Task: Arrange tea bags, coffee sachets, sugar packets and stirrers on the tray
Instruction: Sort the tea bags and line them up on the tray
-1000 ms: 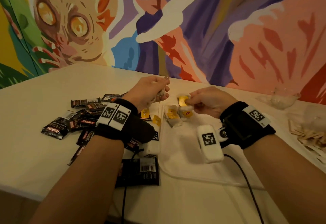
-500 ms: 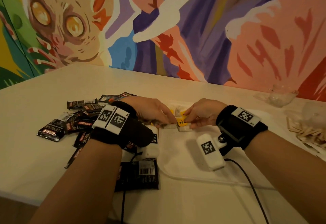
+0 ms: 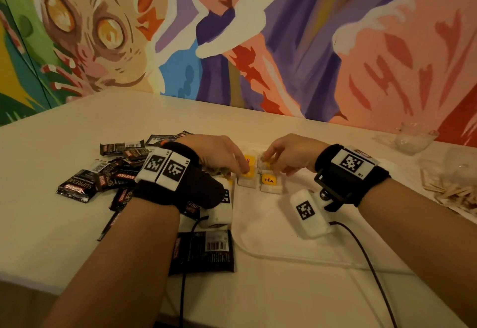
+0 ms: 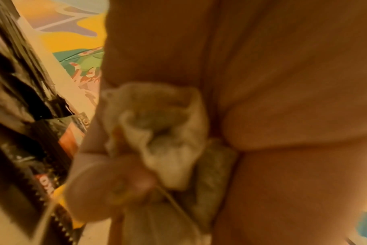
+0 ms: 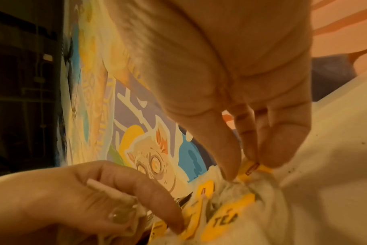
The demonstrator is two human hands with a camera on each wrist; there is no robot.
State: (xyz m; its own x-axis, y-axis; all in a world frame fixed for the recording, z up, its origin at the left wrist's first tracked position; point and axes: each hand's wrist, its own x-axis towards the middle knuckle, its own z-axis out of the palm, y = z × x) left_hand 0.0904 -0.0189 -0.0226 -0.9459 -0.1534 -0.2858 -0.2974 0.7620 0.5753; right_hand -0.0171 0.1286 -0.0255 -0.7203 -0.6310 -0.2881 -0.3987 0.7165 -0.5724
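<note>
Both hands have dropped from above the desk (image 3: 64,224) onto the tea bags (image 3: 268,184) at the tray's (image 3: 258,232) far-left corner. Left hand (image 3: 219,153) clutches spare bags (image 4: 163,132), forefinger pressing a yellow tag (image 3: 249,165). Right hand (image 3: 291,153) pinches another bag's tag (image 5: 250,169).

Both forearms reach forward over the bench, each wrist wrapped in a black band. The left hand (image 3: 219,154) lies palm down, its fingers (image 5: 157,203) bent down with the fingertips pressed low, other fingers curled round crumpled tea bags (image 4: 161,132). The right hand (image 3: 289,153) sits just beside it, thumb and fingertips (image 5: 224,157) pinched together round a yellow tag (image 5: 249,170).
</note>
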